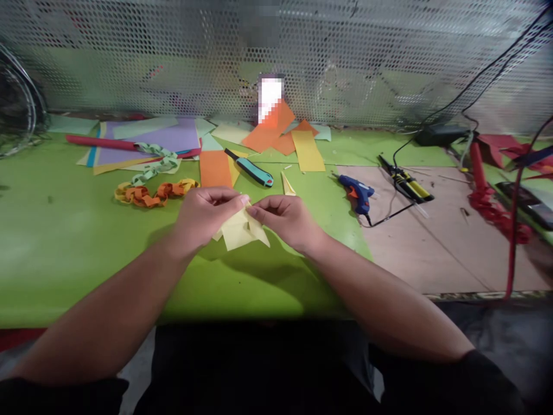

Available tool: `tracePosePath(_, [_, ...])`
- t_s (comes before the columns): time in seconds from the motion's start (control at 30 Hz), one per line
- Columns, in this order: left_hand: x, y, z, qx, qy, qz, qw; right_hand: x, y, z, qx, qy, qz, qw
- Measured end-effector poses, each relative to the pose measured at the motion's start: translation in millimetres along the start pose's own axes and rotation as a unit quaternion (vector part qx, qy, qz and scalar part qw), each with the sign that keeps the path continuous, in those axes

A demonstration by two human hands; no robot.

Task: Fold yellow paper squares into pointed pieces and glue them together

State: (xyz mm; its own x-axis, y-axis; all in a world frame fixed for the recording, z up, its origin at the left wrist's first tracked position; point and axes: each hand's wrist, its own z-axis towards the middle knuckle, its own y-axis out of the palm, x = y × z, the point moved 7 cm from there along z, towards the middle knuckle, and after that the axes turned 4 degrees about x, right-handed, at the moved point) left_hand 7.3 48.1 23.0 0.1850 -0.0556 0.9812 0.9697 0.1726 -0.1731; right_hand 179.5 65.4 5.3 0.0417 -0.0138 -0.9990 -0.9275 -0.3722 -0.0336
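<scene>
A folded piece of pale yellow paper (239,231) sits just above the green tabletop (64,248), pinched between both hands. My left hand (207,218) holds its left side, and my right hand (280,219) grips its upper right edge. Their fingertips almost meet, hiding part of the fold. Beyond my left hand lie an orange and yellow paper chain (155,193) and a pale green paper chain (153,162). A teal and black utility knife (249,168) rests farther ahead, between my hands and the paper stacks.
Loose orange (215,169), yellow (307,151) and lilac (155,138) paper lies at the back. A blue hot glue gun (356,193) and black cables rest on a cardboard mat (415,242) at right. Behind stands a perforated metal screen (345,57).
</scene>
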Motion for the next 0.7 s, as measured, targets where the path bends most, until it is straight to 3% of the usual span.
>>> tracePosePath(0.17, [-7, -4.8, 4, 0.057, -0.015, 0.001, 0.998, -7, -3, -1, 0.024, -0.048, -0.14, 0.989])
tracePosePath(0.3, [-13, -8.7, 8, 0.088, -0.041, -0.026, 0.995, -15, -4, -2, 0.068, -0.115, -0.287, 0.949])
tracePosePath(0.4, [-15, -9.6, 9, 0.093, -0.05, -0.046, 0.993, -16, -5, -2, 0.082, -0.124, -0.364, 0.92])
tracePosePath(0.57, [-20, -12.4, 11, 0.106, -0.054, -0.068, 0.991, -17, -14, -2, 0.082, -0.097, -0.412, 0.902])
tracePosePath(0.7, [-22, -23.2, 17, 0.149, -0.049, -0.098, 0.983, -18, -26, -1, 0.076, -0.075, -0.4, 0.91])
